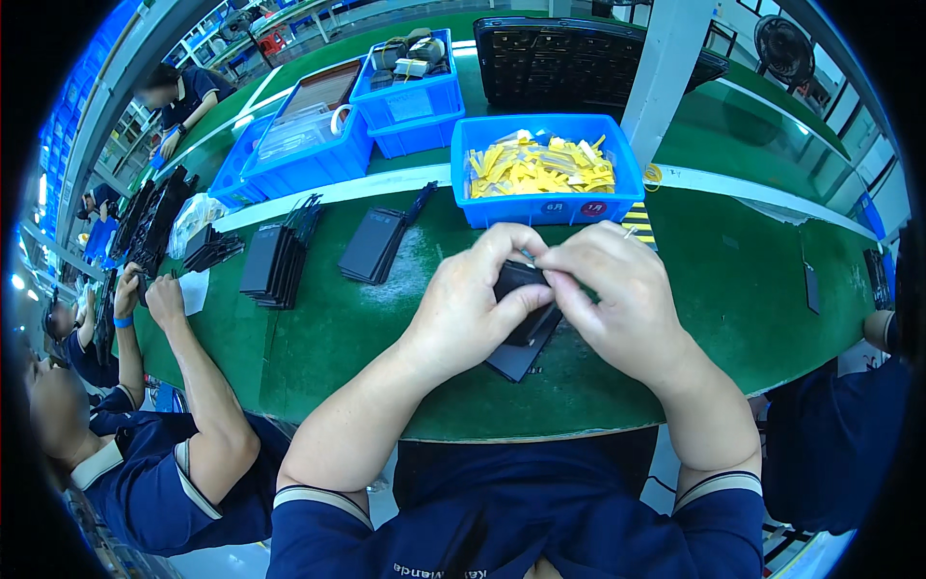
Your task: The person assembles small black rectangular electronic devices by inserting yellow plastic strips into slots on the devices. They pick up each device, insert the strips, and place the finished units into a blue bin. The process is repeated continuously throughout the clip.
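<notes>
My left hand (461, 307) grips a flat black rectangular pack (519, 278), its thumb across the front face. At the pack's top corner, the fingertips of my right hand (617, 299) are pinched together; whatever is between them is too small to make out. Another dark flat pack (521, 361) shows below my hands on the green table, partly covered by them. Beyond my hands stands a blue bin (540, 212) heaped with yellow-and-white strips (540, 166).
Stacks of black packs (270, 262) (370, 247) with leads lie left. Blue bins (323, 159) (415, 135) stand behind a white rail. A grey post (669, 77) rises right of the strip bin. Co-workers sit close on the left (193, 473) and right (820, 434).
</notes>
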The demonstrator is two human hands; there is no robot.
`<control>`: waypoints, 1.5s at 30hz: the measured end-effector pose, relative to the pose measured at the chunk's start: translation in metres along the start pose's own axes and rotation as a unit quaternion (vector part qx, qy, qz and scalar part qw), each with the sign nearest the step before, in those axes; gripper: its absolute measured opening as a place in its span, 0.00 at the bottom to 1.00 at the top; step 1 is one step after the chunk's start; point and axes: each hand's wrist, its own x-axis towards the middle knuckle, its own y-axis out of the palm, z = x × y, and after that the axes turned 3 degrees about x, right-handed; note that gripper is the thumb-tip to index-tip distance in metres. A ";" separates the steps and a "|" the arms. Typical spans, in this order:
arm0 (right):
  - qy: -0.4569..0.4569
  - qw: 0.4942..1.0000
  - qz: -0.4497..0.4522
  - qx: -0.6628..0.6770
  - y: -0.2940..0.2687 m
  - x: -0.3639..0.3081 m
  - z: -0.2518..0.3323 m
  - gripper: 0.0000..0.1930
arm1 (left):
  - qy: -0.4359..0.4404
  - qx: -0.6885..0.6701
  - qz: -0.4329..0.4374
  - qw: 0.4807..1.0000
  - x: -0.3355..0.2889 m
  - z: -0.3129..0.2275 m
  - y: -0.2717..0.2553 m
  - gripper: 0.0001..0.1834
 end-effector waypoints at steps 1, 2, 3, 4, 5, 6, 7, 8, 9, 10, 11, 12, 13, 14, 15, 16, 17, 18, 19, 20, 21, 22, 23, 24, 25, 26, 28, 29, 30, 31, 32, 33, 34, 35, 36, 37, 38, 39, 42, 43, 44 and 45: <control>-0.011 0.999 -0.033 0.016 0.003 0.000 0.000 0.09 | 0.003 -0.028 -0.024 0.999 0.000 0.001 0.001 0.16; 0.065 0.994 -0.038 0.079 0.002 0.001 0.004 0.10 | -0.024 -0.108 -0.050 0.993 0.000 0.007 0.003 0.16; 0.102 0.983 -0.062 0.138 0.005 -0.001 0.003 0.10 | -0.027 -0.146 -0.062 0.987 0.001 0.001 0.000 0.15; 0.137 0.967 -0.086 0.198 0.010 -0.003 0.000 0.10 | -0.032 -0.171 -0.064 0.983 0.001 0.001 0.000 0.14; 0.172 0.945 -0.110 0.256 0.013 -0.005 -0.003 0.09 | -0.038 -0.195 -0.067 0.978 0.002 0.002 0.000 0.13; 0.196 0.931 -0.088 0.295 0.013 -0.007 -0.005 0.07 | -0.029 -0.200 -0.072 0.977 0.001 0.003 0.001 0.12; 0.209 0.922 -0.075 0.318 0.012 -0.006 -0.005 0.07 | -0.021 -0.205 -0.077 0.976 0.000 0.004 0.002 0.12; 0.223 0.912 -0.063 0.340 0.011 -0.006 -0.004 0.06 | -0.013 -0.210 -0.082 0.974 -0.001 0.006 0.004 0.11; 0.236 0.900 -0.049 0.363 0.010 -0.005 -0.003 0.06 | -0.007 -0.201 -0.078 0.976 -0.002 0.007 0.005 0.11; 0.238 0.893 -0.051 0.377 0.010 -0.005 -0.003 0.05 | -0.002 -0.192 -0.074 0.979 -0.002 0.009 0.005 0.10; 0.241 0.886 -0.052 0.392 0.010 -0.005 -0.003 0.05 | 0.003 -0.183 -0.071 0.981 -0.003 0.010 0.006 0.10; 0.244 0.879 -0.055 0.407 0.010 -0.005 -0.003 0.04 | 0.010 -0.181 -0.070 0.981 -0.002 0.010 0.007 0.09; 0.237 0.883 -0.058 0.400 0.011 -0.005 -0.003 0.04 | 0.008 -0.180 -0.067 0.981 -0.003 0.010 0.008 0.09; 0.231 0.888 -0.061 0.394 0.011 -0.005 -0.003 0.04 | 0.007 -0.179 -0.064 0.982 -0.003 0.008 0.009 0.08; 0.225 0.892 -0.065 0.387 0.012 -0.005 -0.003 0.04 | 0.006 -0.177 -0.061 0.982 -0.003 0.008 0.009 0.08; 0.224 0.895 -0.063 0.380 0.012 -0.005 -0.003 0.04 | 0.009 -0.166 -0.060 0.984 -0.003 0.007 0.009 0.08; 0.223 0.899 -0.061 0.372 0.012 -0.005 -0.003 0.04 | 0.012 -0.155 -0.059 0.986 -0.003 0.007 0.009 0.08; 0.221 0.903 -0.059 0.364 0.011 -0.005 -0.002 0.04 | 0.016 -0.143 -0.059 0.988 -0.003 0.007 0.008 0.07; 0.197 0.923 -0.057 0.326 0.010 -0.005 -0.002 0.04 | 0.016 -0.140 -0.054 0.988 -0.003 0.006 0.007 0.07; 0.172 0.941 -0.055 0.287 0.008 -0.005 -0.003 0.04 | 0.017 -0.138 -0.049 0.989 -0.003 0.005 0.006 0.07; 0.148 0.956 -0.053 0.247 0.007 -0.005 -0.004 0.04 | 0.017 -0.135 -0.044 0.990 -0.003 0.005 0.005 0.07; 0.135 0.963 -0.043 0.228 0.005 -0.004 -0.002 0.04 | 0.021 -0.142 -0.042 0.989 -0.003 0.005 0.005 0.06; 0.123 0.970 -0.033 0.208 0.002 -0.002 0.000 0.05 | 0.026 -0.149 -0.039 0.988 -0.003 0.005 0.005 0.06; 0.110 0.976 -0.023 0.188 -0.001 -0.001 0.002 0.05 | 0.030 -0.155 -0.036 0.987 -0.003 0.005 0.005 0.06; 0.108 0.975 -0.009 0.196 -0.002 0.000 0.002 0.05 | 0.036 -0.158 -0.029 0.986 -0.003 0.006 0.005 0.05; 0.107 0.973 0.005 0.203 -0.004 0.001 0.001 0.05 | 0.041 -0.161 -0.023 0.986 -0.003 0.008 0.004 0.05; 0.112 0.964 0.028 0.238 -0.007 0.001 -0.003 0.05 | 0.051 -0.166 -0.025 0.985 -0.003 0.011 0.005 0.06; 0.120 0.956 0.037 0.265 -0.007 0.002 -0.005 0.04 | 0.055 -0.167 -0.034 0.984 -0.003 0.012 0.006 0.06; 0.128 0.947 0.046 0.290 -0.007 0.001 -0.007 0.04 | 0.060 -0.169 -0.041 0.983 -0.003 0.012 0.007 0.07; 0.152 0.929 0.052 0.334 -0.007 0.001 -0.007 0.04 | 0.066 -0.171 -0.035 0.982 -0.002 0.012 0.006 0.07; 0.175 0.907 0.057 0.378 -0.006 0.001 -0.008 0.04 | 0.073 -0.172 -0.029 0.982 -0.003 0.012 0.005 0.07; 0.198 0.884 0.063 0.420 -0.006 0.001 -0.008 0.04 | 0.079 -0.173 -0.023 0.981 -0.003 0.011 0.004 0.07; 0.200 0.871 0.068 0.444 -0.005 0.000 -0.009 0.04 | 0.082 -0.175 -0.018 0.981 -0.003 0.009 0.003 0.07; 0.202 0.857 0.072 0.468 -0.005 -0.001 -0.010 0.04 | 0.084 -0.176 -0.013 0.981 -0.004 0.007 0.003 0.07; 0.203 0.843 0.077 0.492 -0.004 -0.001 -0.012 0.04 | 0.086 -0.178 -0.008 0.980 -0.005 0.006 0.002 0.06; 0.199 0.838 0.078 0.503 -0.004 -0.001 -0.012 0.05 | 0.090 -0.190 0.000 0.978 -0.005 0.006 0.002 0.06; 0.194 0.832 0.079 0.514 -0.003 -0.001 -0.013 0.05 | 0.094 -0.202 0.009 0.975 -0.004 0.006 0.002 0.06; 0.189 0.826 0.080 0.525 -0.003 -0.001 -0.014 0.05 | 0.098 -0.214 0.018 0.972 -0.004 0.006 0.002 0.06; 0.191 0.803 0.072 0.560 0.000 0.000 -0.014 0.06 | 0.077 -0.245 0.010 0.966 -0.005 0.005 0.004 0.06; 0.197 0.799 0.066 0.565 0.000 0.000 -0.014 0.06 | 0.063 -0.282 0.009 0.957 -0.005 0.005 0.005 0.08; 0.204 0.794 0.059 0.570 0.000 0.000 -0.014 0.06 | 0.050 -0.319 0.008 0.946 -0.005 0.005 0.007 0.09; 0.210 0.789 0.054 0.575 0.001 0.000 -0.013 0.06 | 0.035 -0.355 0.006 0.934 -0.005 0.005 0.008 0.10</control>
